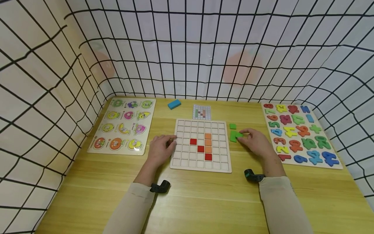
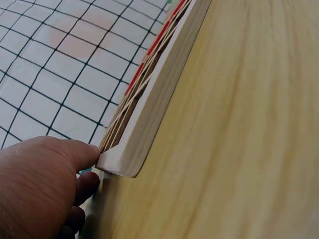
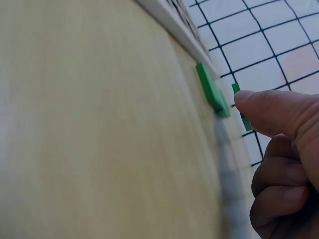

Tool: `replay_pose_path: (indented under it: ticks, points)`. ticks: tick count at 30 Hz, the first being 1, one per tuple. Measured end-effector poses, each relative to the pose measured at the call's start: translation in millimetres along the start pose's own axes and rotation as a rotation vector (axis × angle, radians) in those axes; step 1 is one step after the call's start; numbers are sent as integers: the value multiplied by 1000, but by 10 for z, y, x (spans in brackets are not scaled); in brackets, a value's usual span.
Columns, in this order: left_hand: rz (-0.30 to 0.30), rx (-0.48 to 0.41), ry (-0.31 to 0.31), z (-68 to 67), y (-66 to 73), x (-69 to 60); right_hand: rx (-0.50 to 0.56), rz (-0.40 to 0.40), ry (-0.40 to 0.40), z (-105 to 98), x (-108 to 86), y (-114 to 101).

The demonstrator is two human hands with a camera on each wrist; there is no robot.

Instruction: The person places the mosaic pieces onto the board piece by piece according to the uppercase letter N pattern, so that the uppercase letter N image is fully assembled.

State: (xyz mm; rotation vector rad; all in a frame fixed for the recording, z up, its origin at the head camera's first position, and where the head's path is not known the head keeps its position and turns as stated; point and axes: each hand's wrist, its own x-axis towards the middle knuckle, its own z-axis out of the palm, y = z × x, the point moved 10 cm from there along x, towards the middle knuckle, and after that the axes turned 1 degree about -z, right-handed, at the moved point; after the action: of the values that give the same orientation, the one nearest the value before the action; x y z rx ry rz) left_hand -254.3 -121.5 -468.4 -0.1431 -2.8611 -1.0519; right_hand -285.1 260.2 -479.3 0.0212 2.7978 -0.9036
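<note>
A white square grid board (image 1: pixel 187 161) lies in the middle of the table, with several red tiles (image 1: pixel 200 149) and an orange column (image 1: pixel 208 143) in its cells. My left hand (image 1: pixel 160 149) rests at the board's left edge; in the left wrist view the thumb (image 2: pixel 82 153) touches its corner. My right hand (image 1: pixel 255 142) pinches a green square tile (image 3: pixel 247 123) between thumb and forefinger, just off the board's right side. Green pieces (image 1: pixel 233 138) lie beneath it, and another small green tile (image 1: pixel 232 126) lies behind them.
A pattern card (image 1: pixel 201 112) lies behind the board, and a blue block (image 1: pixel 174 104) to its left. A fruit puzzle board (image 1: pixel 121 128) lies at the left, a number puzzle board (image 1: pixel 321 164) at the right. Black wire mesh (image 1: pixel 201 63) encloses the table's back and sides.
</note>
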Motion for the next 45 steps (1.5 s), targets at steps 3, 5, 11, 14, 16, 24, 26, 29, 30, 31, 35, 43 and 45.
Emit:
replay_pose_path:
  ticks: [3,5,11,14,16,24,26,29,30,31,35,43,45]
  points:
    - [1,0,0,-2,4,6,6,-19,-1,-3,-2,-99]
    - [-1,1,1,0,-2,10,15,-39,-3,7,1,-187]
    - [1,7,3,9,-14,19,53,-56,-34,132,10,-452]
    - [3,9,1,14,-15,24,69,-59,-58,226,17,-579]
    - [2,9,-1,18,-17,25,78,-70,-76,292,24,-667]
    - [3,3,-3,23,-5,25,73,-115,-106,505,39,-963]
    - [4,4,-4,24,-4,25,78,-130,-111,552,45,-1040]
    - [0,2,-5,25,-9,23,69,-158,-120,631,63,-1158]
    - [-2,2,-5,24,-10,22,63,-172,-123,659,71,-1199]
    - [-3,1,-5,24,-12,21,59,-181,-128,689,78,-1237]
    - [-7,-1,-5,22,-17,15,53,-201,-150,798,101,-1388]
    - [-10,2,-12,31,-25,17,5,-189,-153,949,169,-1646]
    - [-12,4,-15,32,-27,17,-11,-191,-155,976,185,-1709]
